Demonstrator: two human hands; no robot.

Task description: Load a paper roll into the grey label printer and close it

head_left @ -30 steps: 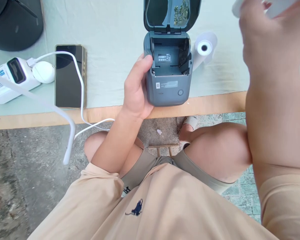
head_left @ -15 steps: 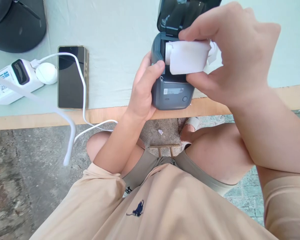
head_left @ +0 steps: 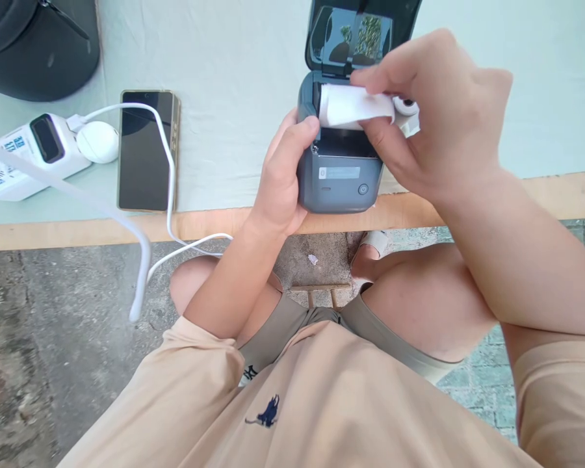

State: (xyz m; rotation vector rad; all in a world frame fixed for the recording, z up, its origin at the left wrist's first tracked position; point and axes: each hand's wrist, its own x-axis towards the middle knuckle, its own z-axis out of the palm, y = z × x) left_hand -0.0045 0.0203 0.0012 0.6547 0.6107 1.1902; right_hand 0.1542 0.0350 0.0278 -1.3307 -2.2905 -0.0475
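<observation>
Pale green table (head_left: 234, 58) with a wooden front edge across the upper frame, rough concrete floor below. Upper left: dark round object (head_left: 34, 45), then white power strip (head_left: 24, 156) with plug and trailing cable (head_left: 146, 247), then phone (head_left: 147, 151) lying flat. Top centre: small grey printer (head_left: 338, 175) at the table edge, lid (head_left: 363, 32) tipped open. Left hand (head_left: 277, 175) wrapped around its left side, thumb on the rim. Right hand (head_left: 439, 136) pinching a white paper roll (head_left: 353, 107) between thumb and fingers, over the open bay. Likely risks: roll seated crooked or unspooling; printer nudged off the edge.
</observation>
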